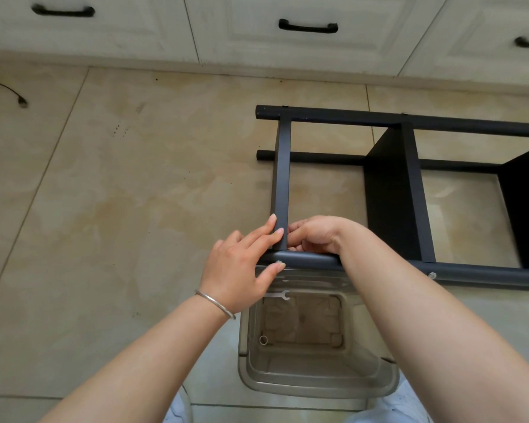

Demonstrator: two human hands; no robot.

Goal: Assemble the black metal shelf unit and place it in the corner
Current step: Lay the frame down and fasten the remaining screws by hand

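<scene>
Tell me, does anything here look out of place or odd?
Little stands out. A small flat wrench lies across the rim of the clear plastic bin, where it might slip in. A loose cable end lies on the floor.

You look down on a floor (119,193) of glossy beige marbled tiles with thin dark grout lines. Along the top runs a row of cream cabinets (251,25) with black handles (308,26). At far left a thin dark cable (9,91), or perhaps a wire, lies on the tiles. Light is soft, even.
</scene>
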